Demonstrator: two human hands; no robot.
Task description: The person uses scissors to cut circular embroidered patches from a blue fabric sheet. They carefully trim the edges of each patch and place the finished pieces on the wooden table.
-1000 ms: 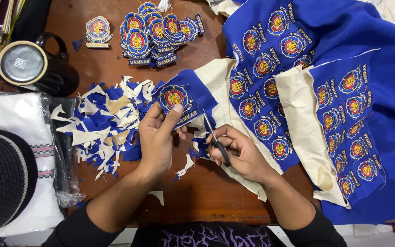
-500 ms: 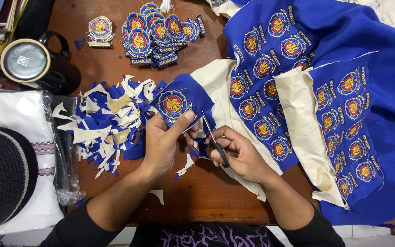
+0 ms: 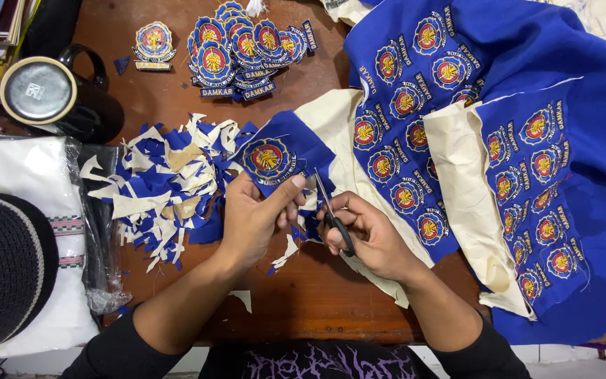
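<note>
1. Pinching a blue patch (image 3: 269, 158) between thumb and fingers, the left hand (image 3: 257, 214) is closed on the cloth below the round emblem, near the middle of the desk (image 3: 142, 98).
2. The right hand (image 3: 369, 235) is curled shut around small scissors (image 3: 332, 210), whose blades point up toward the patch's right edge; I cannot tell how far the blades are parted.
3. The patch sits just above and between both hands, touching the left fingers, with the scissor tips just beside it.
4. Risk, as I judge it: the blades run close to the left fingertips, so a slip could nick them.
5. Another risk: cutting too near the emblem could sever its stitched border, since the margin there looks thin.
6. Scraps (image 3: 156, 186) lie heaped left of the hands; cut patches (image 3: 236, 49) are piled near the far edge; the uncut sheet (image 3: 499, 140) covers the right side.
</note>
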